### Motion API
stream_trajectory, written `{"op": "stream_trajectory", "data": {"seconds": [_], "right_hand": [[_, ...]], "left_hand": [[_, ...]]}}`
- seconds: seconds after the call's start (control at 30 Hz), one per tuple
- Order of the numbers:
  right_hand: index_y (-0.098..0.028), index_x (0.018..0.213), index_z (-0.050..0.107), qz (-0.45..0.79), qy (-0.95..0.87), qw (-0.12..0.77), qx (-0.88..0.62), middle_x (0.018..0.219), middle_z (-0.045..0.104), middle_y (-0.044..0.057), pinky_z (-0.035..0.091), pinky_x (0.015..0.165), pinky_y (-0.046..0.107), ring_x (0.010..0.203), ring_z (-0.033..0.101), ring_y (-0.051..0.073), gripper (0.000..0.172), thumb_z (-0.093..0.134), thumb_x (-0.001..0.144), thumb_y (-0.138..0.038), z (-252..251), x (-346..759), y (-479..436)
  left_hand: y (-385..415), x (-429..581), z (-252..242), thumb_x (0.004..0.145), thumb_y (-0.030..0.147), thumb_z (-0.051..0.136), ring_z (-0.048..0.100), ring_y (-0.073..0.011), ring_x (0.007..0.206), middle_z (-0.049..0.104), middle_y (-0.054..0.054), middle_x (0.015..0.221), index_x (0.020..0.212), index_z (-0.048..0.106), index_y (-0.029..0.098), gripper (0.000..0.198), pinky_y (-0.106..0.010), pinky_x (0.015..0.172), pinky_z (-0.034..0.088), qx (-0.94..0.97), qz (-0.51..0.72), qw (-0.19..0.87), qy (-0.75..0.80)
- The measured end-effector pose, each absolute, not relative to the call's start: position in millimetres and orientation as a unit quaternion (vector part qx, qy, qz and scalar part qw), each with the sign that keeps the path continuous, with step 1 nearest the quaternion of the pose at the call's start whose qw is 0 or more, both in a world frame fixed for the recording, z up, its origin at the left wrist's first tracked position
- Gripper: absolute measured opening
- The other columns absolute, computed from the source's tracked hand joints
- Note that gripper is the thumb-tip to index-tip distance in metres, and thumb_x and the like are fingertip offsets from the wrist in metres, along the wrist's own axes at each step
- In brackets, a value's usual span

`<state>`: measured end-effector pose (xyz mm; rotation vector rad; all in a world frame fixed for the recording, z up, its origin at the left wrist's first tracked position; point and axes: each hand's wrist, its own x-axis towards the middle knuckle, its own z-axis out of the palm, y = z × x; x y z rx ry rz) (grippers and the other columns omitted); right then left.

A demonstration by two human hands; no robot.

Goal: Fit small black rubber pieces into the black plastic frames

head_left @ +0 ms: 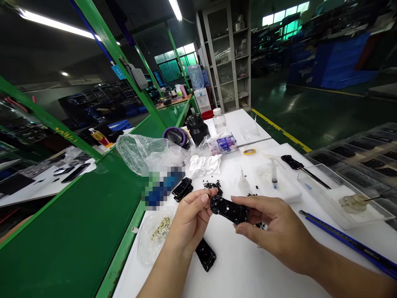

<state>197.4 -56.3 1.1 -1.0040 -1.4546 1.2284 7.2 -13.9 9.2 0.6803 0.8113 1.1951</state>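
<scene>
I can't make out a brand anywhere: the purple pack [223, 144] on the far side of the counter [242, 273] bears pale print too small for me to read, the yellow marks [65, 135] on the green beam at far left are illegible, and the lettering on the blue knife [344, 240] at right is unclear.

The black housing [229, 210] is in the air above the counter, between my two hands. It is long and glossy, with a pale round spot near its middle, a knobbly left end and small bright glints along its edges.

My right hand [276, 231] is closed on its right end, thumb below and fingers above. My left hand [194, 209] has thumb and fingers nearly together at the left end; I can't tell whether they grip it or a tiny piece. Small black bits [212, 185] lie just beyond.
</scene>
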Motion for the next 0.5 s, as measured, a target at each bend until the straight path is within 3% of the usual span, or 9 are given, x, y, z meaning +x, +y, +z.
{"op": "stream_trajectory", "data": {"seconds": [0.17,0.5], "right_hand": [[-0.032,0.115,0.069,0.489,-0.606,0.468,-0.419,0.082,0.068,-0.003,0.055,0.067,0.023,0.07,0.061,0.012,0.038,0.074,0.078,-0.027,-1.0,197.0,-58.6],[-0.029,0.117,0.068,0.467,-0.617,0.458,-0.438,0.085,0.07,-0.001,0.058,0.065,0.024,0.071,0.065,0.014,0.038,0.073,0.08,-0.029,-1.4,196.0,-58.4]], "left_hand": [[-15.5,9.3,7.1,0.063,0.022,0.087,0.067,-0.0117,0.066,0.077,-0.005,0.076,0.08,0.078,0.01,0.022,-0.022,0.068,0.056,0.298,0.548,0.689,0.369],[-16.4,10.6,4.6,0.068,0.022,0.083,0.067,-0.0115,0.071,0.076,-0.002,0.086,0.079,0.076,0.015,0.015,-0.023,0.071,0.055,0.301,0.529,0.71,0.354]]}}
